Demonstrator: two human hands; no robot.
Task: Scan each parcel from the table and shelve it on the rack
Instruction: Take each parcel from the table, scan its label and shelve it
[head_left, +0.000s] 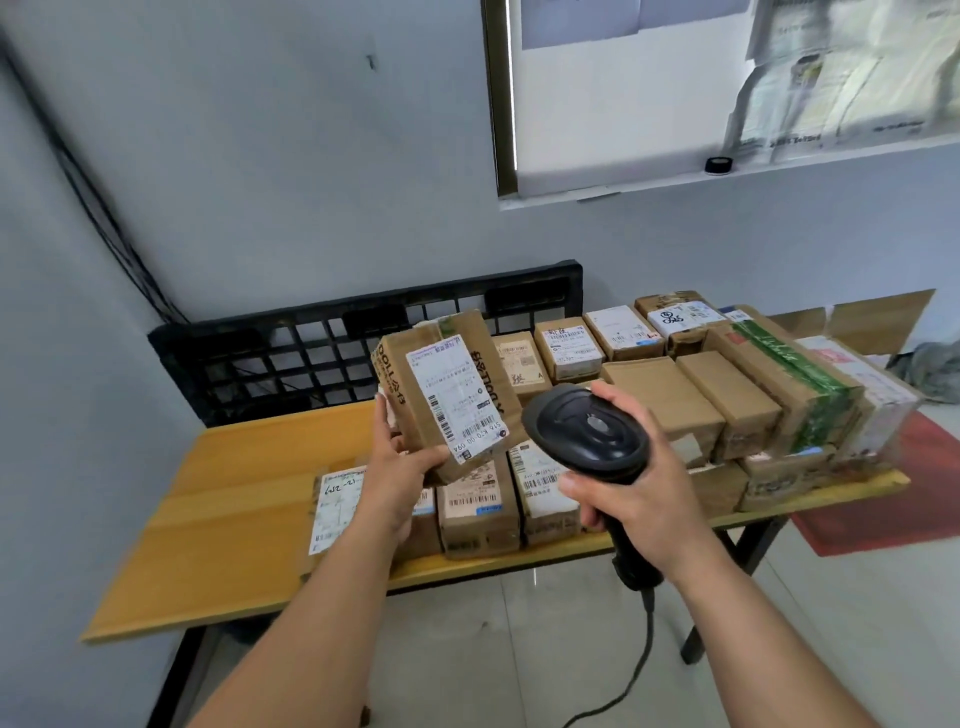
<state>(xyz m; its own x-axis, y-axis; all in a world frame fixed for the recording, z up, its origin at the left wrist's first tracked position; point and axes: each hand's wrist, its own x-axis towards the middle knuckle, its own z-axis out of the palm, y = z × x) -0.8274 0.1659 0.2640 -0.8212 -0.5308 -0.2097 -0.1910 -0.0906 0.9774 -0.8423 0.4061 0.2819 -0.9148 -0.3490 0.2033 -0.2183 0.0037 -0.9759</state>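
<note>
**Nearest the camera.** 2 bare forearms are seen reaching forward from the bottom edge.
- The right hand (644, 483) is closed round the handle of a black scanner (587, 431). A cable (641, 660) trails from it to the floor.
- The left hand (400, 467) grips the held parcel (452, 400) from below and left, with the thumb laid across its lower front edge.

**Task item.** 1 brown carton is held clear above the table (234, 499).
- Its long axis is nearly upright, with the top leaning slightly left.
- Its white label (460, 402) is turned toward the camera, and barcodes are printed near the label's lower end.

**Deciding relation.**
- The scanner head is placed just right of the carton's lower right corner. Contact cannot be told.
- The back of the head is shown to the camera, so the reading window is judged to point forward, past the label.
- A leftward turn of the right wrist, or a rightward turn of the carton, is judged necessary before a read.

**Surface.** A yellow wooden top is carried on black legs. Many table parcels (696, 395) are packed in rows across its centre and right.

**Room.**
- A black crate (311, 343) is stood against the grey wall.
- A papered window is set above.
- A red mat (914, 499) is laid on pale tiles.
- No rack is in view.
</note>
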